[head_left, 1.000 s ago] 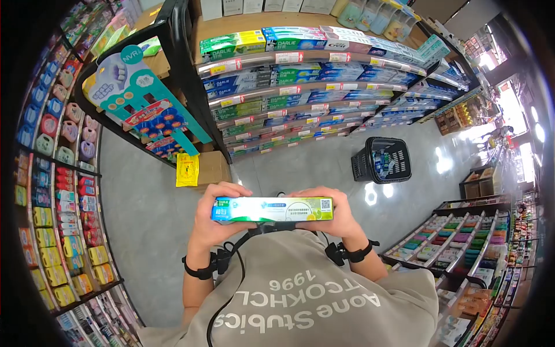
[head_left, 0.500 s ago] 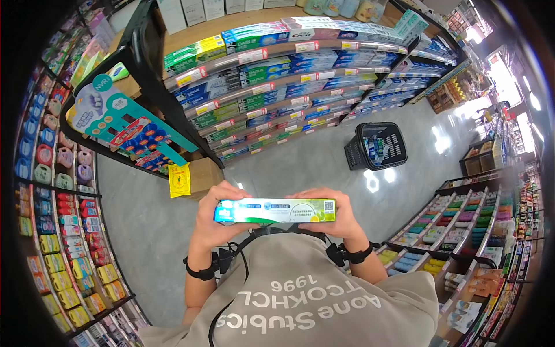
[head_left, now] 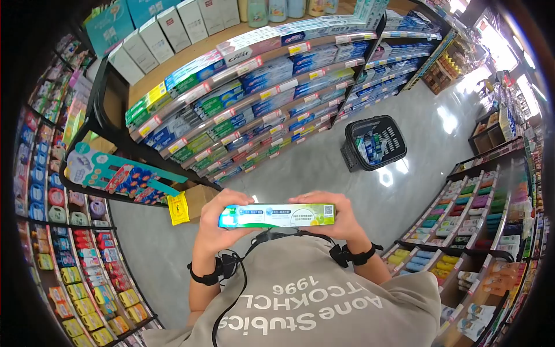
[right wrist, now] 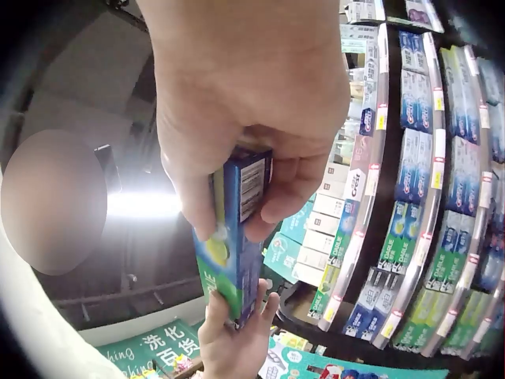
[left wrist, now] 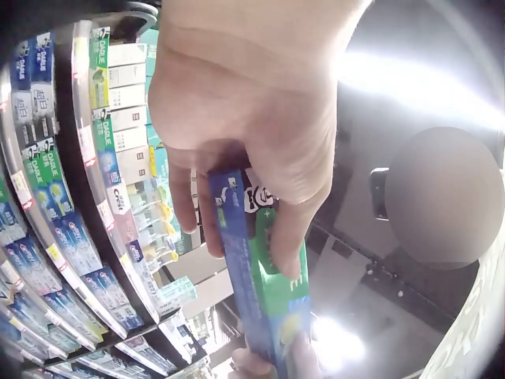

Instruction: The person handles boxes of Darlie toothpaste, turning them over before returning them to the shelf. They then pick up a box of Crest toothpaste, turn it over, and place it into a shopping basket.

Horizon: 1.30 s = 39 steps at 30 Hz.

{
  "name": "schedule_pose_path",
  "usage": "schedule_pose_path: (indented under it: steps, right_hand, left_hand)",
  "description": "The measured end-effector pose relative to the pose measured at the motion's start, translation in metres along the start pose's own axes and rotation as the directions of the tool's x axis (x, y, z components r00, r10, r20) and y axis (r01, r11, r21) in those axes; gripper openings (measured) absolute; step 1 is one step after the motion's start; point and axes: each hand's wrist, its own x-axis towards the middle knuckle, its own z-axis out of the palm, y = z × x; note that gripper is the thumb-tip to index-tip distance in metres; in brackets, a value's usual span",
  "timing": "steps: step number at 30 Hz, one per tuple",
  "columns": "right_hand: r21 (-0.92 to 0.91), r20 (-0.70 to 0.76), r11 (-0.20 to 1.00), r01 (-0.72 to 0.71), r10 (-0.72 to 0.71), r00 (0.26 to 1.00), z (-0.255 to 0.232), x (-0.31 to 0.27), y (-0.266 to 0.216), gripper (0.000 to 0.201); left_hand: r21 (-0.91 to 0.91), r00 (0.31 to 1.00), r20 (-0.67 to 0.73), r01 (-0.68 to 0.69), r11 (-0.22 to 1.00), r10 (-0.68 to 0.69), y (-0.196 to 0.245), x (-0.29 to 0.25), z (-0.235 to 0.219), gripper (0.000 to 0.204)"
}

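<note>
A long toothpaste box, white, blue and green with a QR code at one end, is held level in front of the chest. My left hand grips its left end, and my right hand grips the other. In the left wrist view, the left hand's thumb and fingers lie on opposite sides of the box, which shows a blue side and a green face. From the right wrist, the right hand pinches the end with a barcode label.
Tiered shelves of toothpaste boxes curve ahead. A black basket with several packages stands on the grey floor. Near the shelf end are a cardboard box and a yellow packet. More stocked shelves stand at left and right.
The head view has turned to the right, so the toothpaste shelf has slid left and lower in the picture. Both hands keep hold of the toothpaste box, almost unmoved before the chest.
</note>
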Motion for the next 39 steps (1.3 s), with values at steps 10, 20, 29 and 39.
schedule_pose_path:
  steps: [10, 20, 29, 39]
  right_hand:
    - [-0.031, 0.049, 0.991, 0.134, -0.132, 0.99, -0.094, 0.018, 0.023, 0.054]
    - [-0.041, 0.114, 0.985, 0.167, -0.162, 0.98, -0.142, 0.029, 0.041, 0.055]
    - [0.016, 0.092, 0.976, 0.218, -0.218, 0.971, -0.116, 0.033, 0.04, 0.057]
    - [0.031, 0.177, 0.989, 0.148, -0.151, 0.973, -0.104, 0.047, 0.035, 0.055]
  left_hand:
    - [0.215, 0.993, -0.08, -0.065, 0.974, 0.084, 0.01, 0.061, 0.066, 0.049]
    - [0.259, 0.976, -0.213, 0.008, 0.966, 0.049, 0.012, 0.069, 0.115, 0.046]
    - [0.434, 0.959, -0.126, -0.177, 0.884, 0.254, 0.017, 0.068, 0.085, 0.046]
    - [0.417, 0.947, -0.298, 0.013, 0.909, 0.123, 0.006, 0.043, 0.083, 0.044]
